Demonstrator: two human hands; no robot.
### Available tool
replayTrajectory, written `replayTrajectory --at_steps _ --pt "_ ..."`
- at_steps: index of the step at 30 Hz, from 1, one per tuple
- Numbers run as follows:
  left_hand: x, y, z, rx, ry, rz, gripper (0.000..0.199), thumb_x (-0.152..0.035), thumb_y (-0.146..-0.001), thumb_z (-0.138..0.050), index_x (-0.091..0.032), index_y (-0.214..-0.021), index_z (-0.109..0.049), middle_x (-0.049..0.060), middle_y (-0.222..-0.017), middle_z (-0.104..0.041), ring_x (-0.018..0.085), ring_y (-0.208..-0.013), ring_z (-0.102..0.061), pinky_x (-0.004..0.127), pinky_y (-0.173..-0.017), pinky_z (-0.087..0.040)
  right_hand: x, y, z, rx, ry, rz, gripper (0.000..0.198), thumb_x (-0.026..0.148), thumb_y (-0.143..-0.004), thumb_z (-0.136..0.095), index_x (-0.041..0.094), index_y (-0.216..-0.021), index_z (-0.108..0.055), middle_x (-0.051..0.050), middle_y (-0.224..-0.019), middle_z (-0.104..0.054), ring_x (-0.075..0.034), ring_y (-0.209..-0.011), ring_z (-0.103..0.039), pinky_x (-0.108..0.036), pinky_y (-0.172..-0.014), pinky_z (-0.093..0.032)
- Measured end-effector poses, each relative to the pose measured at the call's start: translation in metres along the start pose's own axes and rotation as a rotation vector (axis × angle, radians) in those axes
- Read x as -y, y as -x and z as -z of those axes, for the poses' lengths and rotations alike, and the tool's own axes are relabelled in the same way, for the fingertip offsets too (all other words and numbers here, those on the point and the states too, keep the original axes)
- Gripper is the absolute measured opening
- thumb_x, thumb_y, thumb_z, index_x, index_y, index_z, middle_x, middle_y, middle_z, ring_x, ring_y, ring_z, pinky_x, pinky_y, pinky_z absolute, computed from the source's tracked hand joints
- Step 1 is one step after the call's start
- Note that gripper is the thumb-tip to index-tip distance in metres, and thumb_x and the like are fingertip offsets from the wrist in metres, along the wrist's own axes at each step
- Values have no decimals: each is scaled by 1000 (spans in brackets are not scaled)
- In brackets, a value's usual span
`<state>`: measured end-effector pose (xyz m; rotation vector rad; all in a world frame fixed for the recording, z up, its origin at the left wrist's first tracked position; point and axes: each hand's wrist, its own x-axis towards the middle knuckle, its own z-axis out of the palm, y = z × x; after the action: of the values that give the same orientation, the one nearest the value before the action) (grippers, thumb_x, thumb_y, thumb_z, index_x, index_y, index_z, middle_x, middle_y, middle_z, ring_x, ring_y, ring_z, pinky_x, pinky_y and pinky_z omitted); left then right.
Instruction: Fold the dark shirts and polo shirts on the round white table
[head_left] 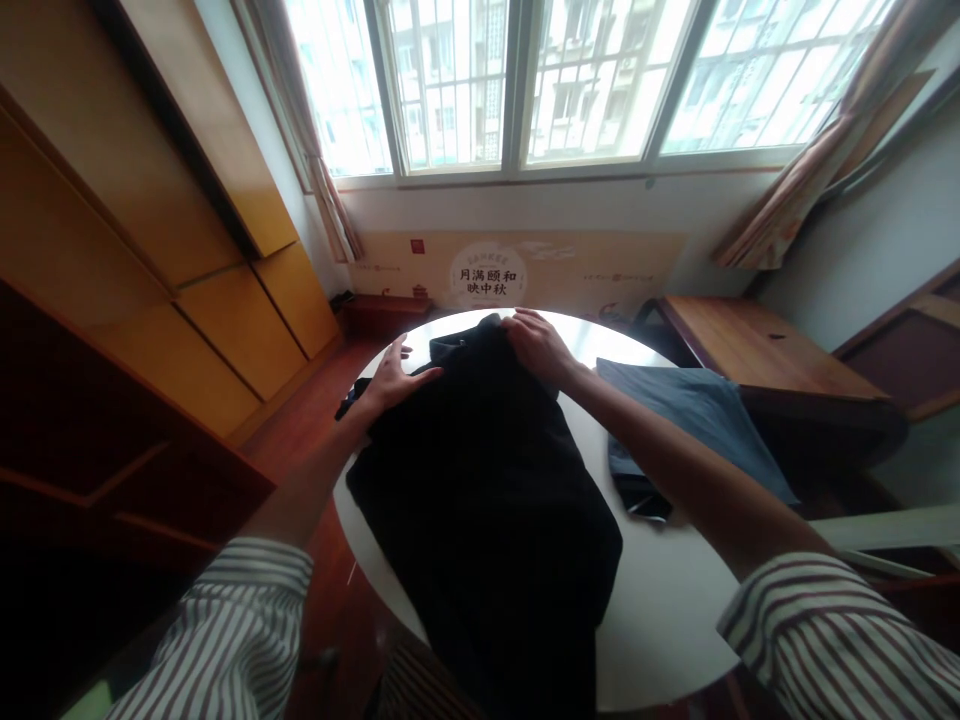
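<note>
A black garment [487, 480] is spread over the round white table [667, 590] and hangs off its near edge. Its exact kind is hard to tell in the dark cloth. My left hand [395, 378] rests at the garment's upper left, thumb and fingers spread apart. At the far end, my right hand [538, 348] has its fingers closed on the garment's top edge. Between the two hands, part of that edge is folded, with a small light mark showing. Under my right forearm lies a folded blue-grey cloth item [682, 400], apparently with something dark beneath it.
A wooden desk [765, 345] stands at the right beyond the table. Yellow-brown cabinets [217, 330] line the left side over a red-brown floor [300, 440]. A printed banner [600, 260] runs along the wall below barred windows [457, 90], with curtains at both sides.
</note>
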<state>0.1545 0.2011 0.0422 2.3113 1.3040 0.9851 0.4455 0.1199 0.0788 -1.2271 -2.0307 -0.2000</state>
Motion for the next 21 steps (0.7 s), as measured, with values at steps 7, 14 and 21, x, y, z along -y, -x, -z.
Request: replayTrajectory --at_steps 7,14,21 --pt "-36 21 7 391 202 -416 28 -31 -86 -66 -16 -109 -69 7 -102 -72 23 -95 -66 35 -89 -53 70 84 42 298 18 141 33 47 -95 -53 20 -110 -65 -4 -71 -63 -17 -62 -58 -31 -66 -48" --pt "-83 90 53 939 415 -627 25 -36 -93 -63 -20 -109 -73 10 -100 -74 21 -94 -70 30 -82 -57 76 135 100 492 299 -1 56 7 -77 -56 17 -132 -57 -7 -85 -73 -17 -62 -64 -26 -58 -40" --pt "-47 33 10 344 -47 -310 74 -49 -76 -76 -20 -141 -53 15 -144 -54 35 -138 -45 48 -115 -34 113 129 154 89 283 502 46 13 -98 -41 26 -142 -43 -1 -74 -63 -15 -56 -57 -29 -54 -45"
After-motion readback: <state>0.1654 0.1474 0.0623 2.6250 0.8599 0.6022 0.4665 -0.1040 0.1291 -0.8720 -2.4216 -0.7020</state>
